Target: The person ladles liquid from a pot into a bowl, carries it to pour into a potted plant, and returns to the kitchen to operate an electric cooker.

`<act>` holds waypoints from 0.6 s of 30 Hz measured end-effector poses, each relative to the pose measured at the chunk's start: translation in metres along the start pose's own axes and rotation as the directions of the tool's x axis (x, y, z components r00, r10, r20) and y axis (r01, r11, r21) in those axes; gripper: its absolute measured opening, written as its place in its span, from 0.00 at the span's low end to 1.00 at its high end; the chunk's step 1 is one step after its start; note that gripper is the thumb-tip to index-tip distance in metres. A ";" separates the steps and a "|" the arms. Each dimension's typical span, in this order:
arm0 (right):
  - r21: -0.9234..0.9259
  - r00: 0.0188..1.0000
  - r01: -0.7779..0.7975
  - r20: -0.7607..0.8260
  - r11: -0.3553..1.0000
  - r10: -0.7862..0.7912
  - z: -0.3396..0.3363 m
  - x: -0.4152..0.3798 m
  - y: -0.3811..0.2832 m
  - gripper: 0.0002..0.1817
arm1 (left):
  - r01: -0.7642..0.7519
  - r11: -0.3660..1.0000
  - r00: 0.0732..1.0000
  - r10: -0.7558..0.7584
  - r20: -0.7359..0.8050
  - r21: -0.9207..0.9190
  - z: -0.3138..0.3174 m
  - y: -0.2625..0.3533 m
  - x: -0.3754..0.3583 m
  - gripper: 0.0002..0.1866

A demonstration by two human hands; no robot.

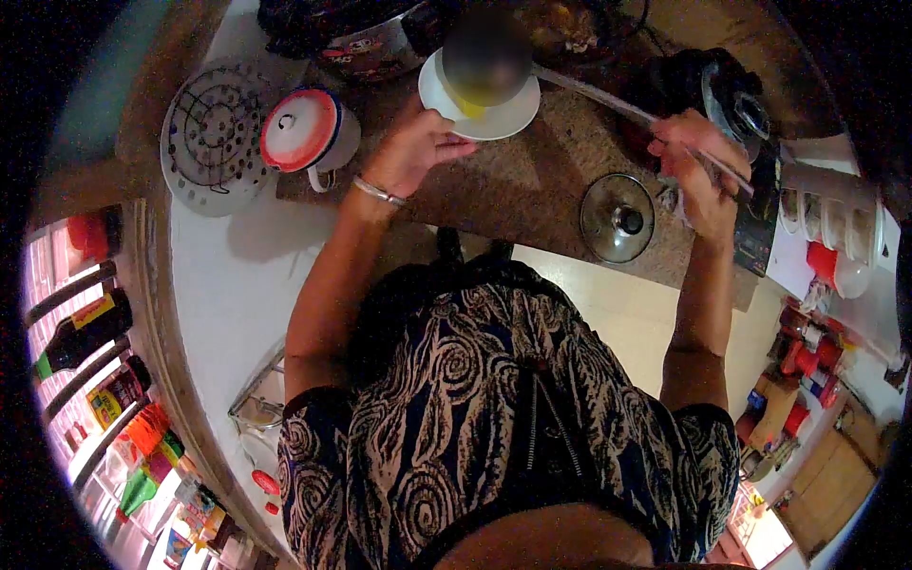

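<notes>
My left hand (418, 150) grips the near rim of a white plate (506, 123), thumb and fingers at its edge. Something yellow (467, 104) shows on the plate, but a dark blurred round patch covers most of its middle. Closed around a long, thin metal-handled utensil (598, 93) is my right hand (698, 161). The handle slants left towards the plate, and its far end is lost in the blur, so its kind cannot be made out. Between my hands and closer to my body, a glass lid (617, 218) with a black knob lies on the brown counter (541, 190).
A white enamel pot (337, 133) with a red-rimmed lid (299, 130) stands at left, beside a perforated white disc (190, 176) carrying a wire rack. A dark pot (370, 52) is at the back. Another glass-lidded pot (727, 95) sits behind my right hand. Bottles (90, 332) line the left window.
</notes>
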State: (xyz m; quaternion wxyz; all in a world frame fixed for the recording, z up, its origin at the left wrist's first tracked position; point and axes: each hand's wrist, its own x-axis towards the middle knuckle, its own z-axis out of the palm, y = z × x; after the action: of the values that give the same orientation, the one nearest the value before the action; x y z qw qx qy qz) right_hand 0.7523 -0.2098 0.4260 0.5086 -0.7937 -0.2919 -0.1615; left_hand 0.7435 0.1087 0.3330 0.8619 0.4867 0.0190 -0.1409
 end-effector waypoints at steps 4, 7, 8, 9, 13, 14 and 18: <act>-0.019 0.932 0.344 0.126 0.939 -0.339 0.004 -0.007 -0.011 0.09 | 0.001 1.000 0.998 0.000 0.058 -0.022 -0.014 -0.008 -0.001 0.28; -0.080 0.941 0.322 0.138 0.943 -0.310 0.004 -0.019 -0.025 0.07 | -0.002 1.000 0.999 0.003 0.043 -0.016 -0.016 -0.013 0.000 0.28; -0.093 0.936 0.333 0.157 0.938 -0.316 0.004 -0.020 -0.025 0.06 | -0.001 1.000 0.999 0.002 0.043 -0.016 -0.016 -0.014 0.001 0.28; -0.093 0.936 0.332 0.157 0.939 -0.315 0.004 -0.020 -0.022 0.06 | 0.004 1.000 0.999 -0.003 0.032 -0.027 -0.015 -0.015 0.002 0.28; -0.066 0.946 0.320 0.071 0.945 -0.315 0.011 -0.016 -0.005 0.05 | 0.004 0.999 0.999 -0.002 0.042 -0.043 -0.015 -0.014 0.010 0.28; -0.018 0.968 0.249 0.038 0.968 -0.248 0.012 -0.013 -0.002 0.05 | 0.005 0.999 0.999 -0.003 0.043 -0.043 -0.015 -0.012 0.012 0.28; -0.101 0.959 -0.284 -0.032 0.953 0.282 0.002 0.007 0.002 0.07 | 0.008 0.999 1.000 -0.007 0.015 -0.031 -0.001 0.000 0.028 0.27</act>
State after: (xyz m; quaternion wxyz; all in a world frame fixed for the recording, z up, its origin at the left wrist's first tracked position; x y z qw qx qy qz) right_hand 0.7592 -0.2067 0.4274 0.4867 -0.8515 -0.1620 -0.1087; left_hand 0.7710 0.1033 0.3280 0.8690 0.4721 0.0166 -0.1473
